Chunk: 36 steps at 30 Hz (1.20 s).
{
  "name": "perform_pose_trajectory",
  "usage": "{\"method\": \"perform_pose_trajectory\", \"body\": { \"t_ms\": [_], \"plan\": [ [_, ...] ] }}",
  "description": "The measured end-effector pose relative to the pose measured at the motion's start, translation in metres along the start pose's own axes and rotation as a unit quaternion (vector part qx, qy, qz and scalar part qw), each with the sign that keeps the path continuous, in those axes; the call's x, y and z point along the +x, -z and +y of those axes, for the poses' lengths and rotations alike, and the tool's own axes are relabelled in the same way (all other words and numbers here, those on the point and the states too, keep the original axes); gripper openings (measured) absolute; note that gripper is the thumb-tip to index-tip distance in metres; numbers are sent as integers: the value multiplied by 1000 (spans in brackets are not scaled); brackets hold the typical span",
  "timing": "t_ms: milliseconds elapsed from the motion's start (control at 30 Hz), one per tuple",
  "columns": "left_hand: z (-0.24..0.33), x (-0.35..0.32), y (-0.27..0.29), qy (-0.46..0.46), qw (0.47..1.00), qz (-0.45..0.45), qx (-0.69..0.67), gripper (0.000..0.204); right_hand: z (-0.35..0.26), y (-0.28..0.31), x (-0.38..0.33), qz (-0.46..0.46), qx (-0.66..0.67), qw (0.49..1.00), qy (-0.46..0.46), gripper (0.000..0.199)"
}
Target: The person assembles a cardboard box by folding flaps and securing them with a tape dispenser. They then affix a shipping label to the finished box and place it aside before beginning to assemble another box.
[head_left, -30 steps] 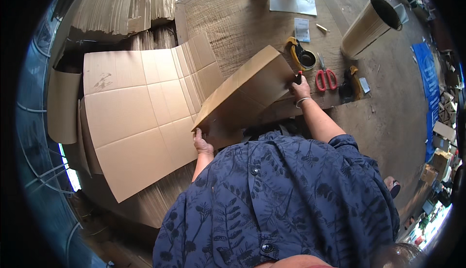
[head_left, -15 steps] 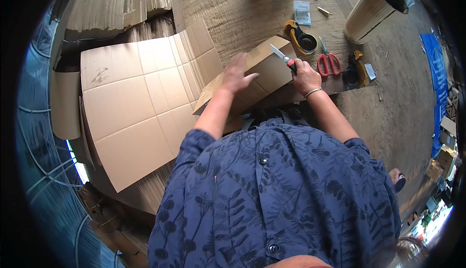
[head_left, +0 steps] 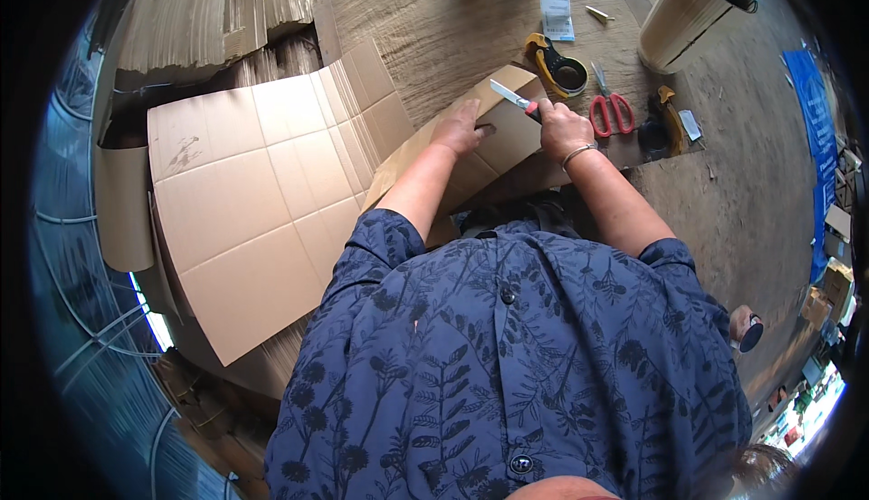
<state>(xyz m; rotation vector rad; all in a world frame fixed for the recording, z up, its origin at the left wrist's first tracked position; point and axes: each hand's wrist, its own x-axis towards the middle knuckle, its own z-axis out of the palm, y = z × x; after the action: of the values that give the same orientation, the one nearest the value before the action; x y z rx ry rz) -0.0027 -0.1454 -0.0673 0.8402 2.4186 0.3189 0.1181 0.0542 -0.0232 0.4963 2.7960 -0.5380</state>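
A long closed cardboard box [head_left: 509, 142] lies slantwise in front of me on the table's near edge. My left hand [head_left: 460, 129] rests on its upper edge, fingers stretched out and thumb apart. In my right hand [head_left: 567, 129] is a knife [head_left: 512, 95] with a red and black handle, gripped in closed fingers. Its bare blade points up and left over the box's far right end, close to the tape along the top; whether it touches cannot be told. Left of the box, a big creased cardboard sheet [head_left: 237, 192] is spread out.
Beyond the box are a yellow tape dispenser [head_left: 563, 73], red-handled scissors [head_left: 612, 113], a second tape dispenser [head_left: 667, 124] and a paper label [head_left: 556, 19]. A tall cylindrical container [head_left: 692, 16] stands far right. Stacked flat cardboard [head_left: 181, 29] fills the back left.
My left hand has moved right along the box and come down onto it. The knife in my right hand has shifted slightly left, over the box's end.
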Motion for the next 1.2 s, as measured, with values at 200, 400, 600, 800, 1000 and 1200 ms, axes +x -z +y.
{"method": "perform_pose_trajectory", "body": {
  "t_ms": [200, 400, 600, 800, 1000, 1200],
  "plan": [
    [-2, -1, -3, -4, 1000, 23, 13, 77, -7, 10, 2, -18, -8, 1000, 18, 19],
    [0, -7, 1, -4, 999, 24, 21, 76, 16, -1, 18, 41, -73, 995, 61, 15],
    [10, -10, 8, 0, 1000, 14, 14, 74, 60, -19, 22, 91, -46, 995, 3, 17],
    [13, -13, 11, 18, 1000, 15, 7, 74, 44, 14, 23, -2, -45, 999, 2, 17],
    [5, -11, -4, 3, 1000, 4, 23, 73, 106, 24, 20, -70, 51, 987, -138, 36],
    [6, -15, 2, 19, 1000, -13, 6, 72, 154, 20, -36, -43, 47, 978, -201, 31]
  ]
}}
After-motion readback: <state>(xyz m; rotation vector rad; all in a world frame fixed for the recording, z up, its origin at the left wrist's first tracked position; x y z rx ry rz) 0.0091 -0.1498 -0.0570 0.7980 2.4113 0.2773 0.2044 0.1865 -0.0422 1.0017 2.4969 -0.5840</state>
